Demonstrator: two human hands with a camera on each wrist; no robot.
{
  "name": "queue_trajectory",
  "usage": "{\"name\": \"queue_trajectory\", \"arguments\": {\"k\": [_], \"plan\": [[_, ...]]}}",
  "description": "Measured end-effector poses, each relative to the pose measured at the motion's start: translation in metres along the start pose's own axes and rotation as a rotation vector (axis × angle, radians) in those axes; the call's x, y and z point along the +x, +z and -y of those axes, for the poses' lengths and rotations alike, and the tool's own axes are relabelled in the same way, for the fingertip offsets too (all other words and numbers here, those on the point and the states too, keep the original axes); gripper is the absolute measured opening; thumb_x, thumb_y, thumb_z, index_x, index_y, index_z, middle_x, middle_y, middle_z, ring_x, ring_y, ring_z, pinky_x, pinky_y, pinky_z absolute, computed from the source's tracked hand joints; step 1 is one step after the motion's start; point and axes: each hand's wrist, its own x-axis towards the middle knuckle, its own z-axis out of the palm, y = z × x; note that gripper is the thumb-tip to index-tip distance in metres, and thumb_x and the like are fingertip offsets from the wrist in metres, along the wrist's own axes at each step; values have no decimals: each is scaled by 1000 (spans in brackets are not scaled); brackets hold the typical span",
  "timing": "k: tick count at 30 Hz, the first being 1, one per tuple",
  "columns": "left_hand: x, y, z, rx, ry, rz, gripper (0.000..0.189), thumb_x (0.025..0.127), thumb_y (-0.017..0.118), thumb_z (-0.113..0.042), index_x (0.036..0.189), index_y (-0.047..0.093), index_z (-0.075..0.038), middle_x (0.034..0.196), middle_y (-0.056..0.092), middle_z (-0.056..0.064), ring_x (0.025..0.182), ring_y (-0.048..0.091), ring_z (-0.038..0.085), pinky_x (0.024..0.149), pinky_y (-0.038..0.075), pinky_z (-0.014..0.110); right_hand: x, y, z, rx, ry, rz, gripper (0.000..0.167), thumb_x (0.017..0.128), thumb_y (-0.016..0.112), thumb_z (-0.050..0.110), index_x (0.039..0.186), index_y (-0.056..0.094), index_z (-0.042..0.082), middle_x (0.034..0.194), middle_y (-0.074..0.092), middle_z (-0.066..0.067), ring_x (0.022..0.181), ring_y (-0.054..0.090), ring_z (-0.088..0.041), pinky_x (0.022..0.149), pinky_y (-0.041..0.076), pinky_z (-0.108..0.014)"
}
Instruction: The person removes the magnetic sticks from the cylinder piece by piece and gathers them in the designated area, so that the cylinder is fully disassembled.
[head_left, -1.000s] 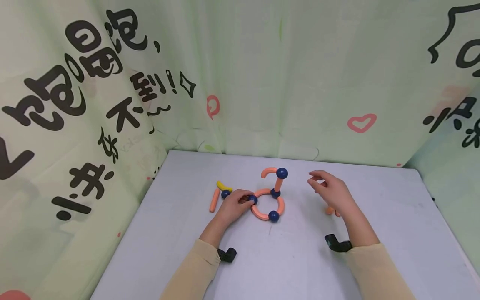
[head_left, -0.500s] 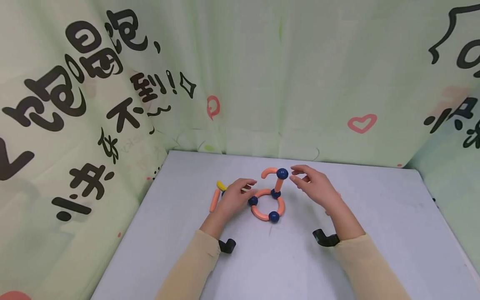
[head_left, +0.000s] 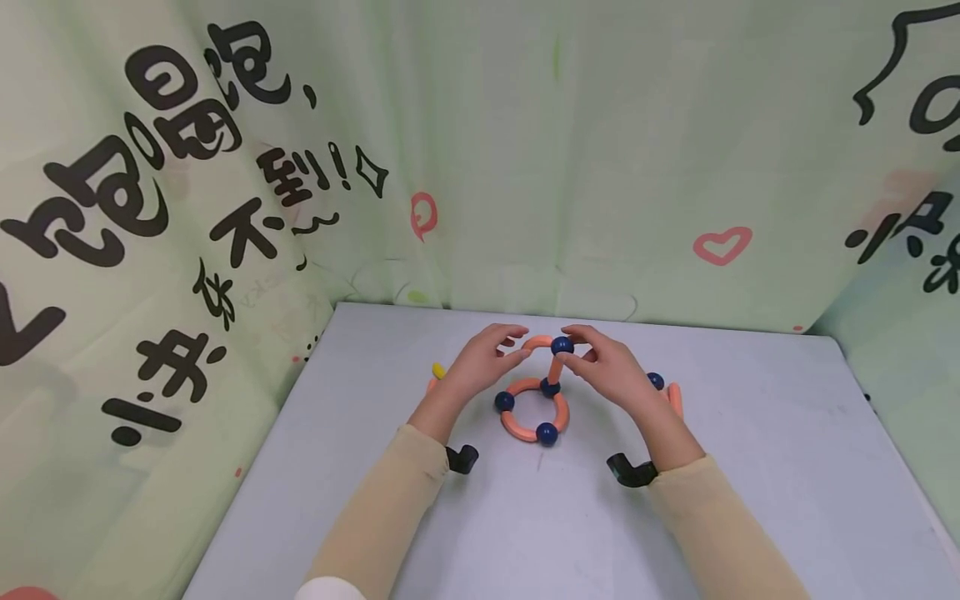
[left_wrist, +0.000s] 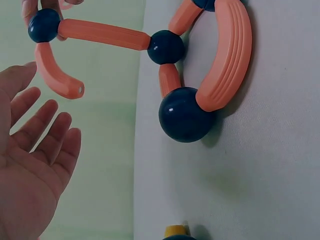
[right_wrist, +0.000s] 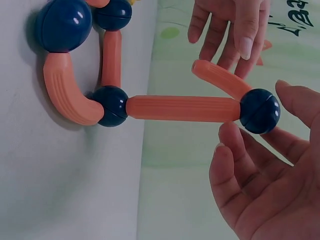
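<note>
On the white table (head_left: 570, 525) lies a ring of curved orange rods (head_left: 516, 428) joined by blue balls (head_left: 547, 433). A straight orange rod (right_wrist: 182, 108) rises from the ring's far ball to a top blue ball (right_wrist: 260, 111). My right hand (head_left: 611, 367) pinches that top ball between thumb and fingers. From the same ball a curved orange rod (left_wrist: 56, 77) reaches out to the left, its outer end free. Beside this rod is my left hand (head_left: 480, 362), fingers loosely spread and thumb close to it; whether the thumb touches it, I cannot tell.
Right of the ring, partly behind the right forearm, are another blue ball (head_left: 656, 381) and an orange rod (head_left: 677, 400). A yellow piece (head_left: 438, 370) shows behind the left hand. A printed curtain (head_left: 495, 208) hangs along the table's back edge.
My left hand has let go of the ring's left ball and risen to the upper curved rod. My right hand has moved left from open space onto the top ball.
</note>
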Motion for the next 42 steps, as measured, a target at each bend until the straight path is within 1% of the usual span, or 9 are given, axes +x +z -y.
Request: {"name": "queue_trajectory", "arguments": {"k": [5, 11, 18, 22, 25, 30, 34, 38, 42], "plan": [[7, 4, -2, 9, 20, 21, 50, 97, 63, -39, 144, 52, -25, 142, 53, -3, 127, 55, 25, 99, 52, 39, 4, 5, -2, 6, 10, 0, 58, 96, 62, 46, 146, 45, 24, 130, 60, -6, 89, 58, -23, 68, 48, -30], [12, 9, -9, 28, 31, 32, 51, 97, 62, -42, 145, 50, -28, 140, 54, -3, 125, 55, 24, 98, 52, 39, 6, 9, -1, 17, 13, -8, 52, 98, 61, 41, 145, 47, 22, 119, 63, -9, 83, 62, -20, 65, 47, -29], [15, 16, -11, 62, 67, 7, 45, 98, 61, -37, 142, 53, -32, 137, 56, -5, 115, 55, 14, 98, 51, 34, 7, 9, 1, 22, 13, -15, 50, 98, 61, 40, 143, 48, 23, 110, 65, -10, 85, 63, -25, 65, 45, -30], [16, 19, -10, 71, 81, -12, 40, 98, 61, -32, 138, 57, -32, 133, 59, -6, 110, 55, 12, 97, 50, 32, 7, 9, 0, 21, 6, -17, 50, 97, 61, 42, 142, 49, 24, 101, 68, -10, 84, 63, -25, 65, 45, -30], [17, 21, -9, 86, 82, -22, 38, 99, 61, -31, 136, 59, -32, 128, 60, -6, 105, 55, 12, 94, 51, 31, 7, 10, -1, 19, 0, -19, 49, 97, 61, 42, 141, 50, 23, 100, 68, -10, 83, 62, -23, 65, 44, -30], [17, 24, -8, 106, 73, -38, 36, 97, 61, -34, 133, 61, -32, 122, 62, -8, 101, 54, 11, 91, 52, 28, 7, 10, -1, 13, -1, -25, 49, 97, 61, 41, 141, 51, 23, 102, 69, -13, 86, 63, -26, 65, 45, -30], [17, 24, -7, 115, 65, -43, 37, 96, 61, -38, 133, 62, -31, 118, 62, -8, 102, 55, 11, 91, 52, 28, 7, 11, -1, -9, -10, -39, 47, 98, 61, 40, 140, 51, 23, 95, 68, -8, 81, 61, -20, 64, 44, -29], [15, 24, -8, 114, 33, -30, 38, 96, 59, -42, 133, 61, -32, 113, 62, -8, 102, 56, 10, 91, 53, 28, 7, 11, 0, -13, -14, -37, 46, 98, 61, 38, 140, 51, 23, 90, 68, -6, 78, 60, -19, 63, 43, -30], [13, 25, -7, 88, -28, -21, 39, 97, 58, -42, 135, 59, -32, 112, 62, -7, 96, 57, 11, 84, 53, 28, 7, 12, 0, -18, -14, -31, 46, 98, 61, 37, 141, 50, 23, 90, 67, -6, 79, 60, -20, 63, 43, -30]]}}
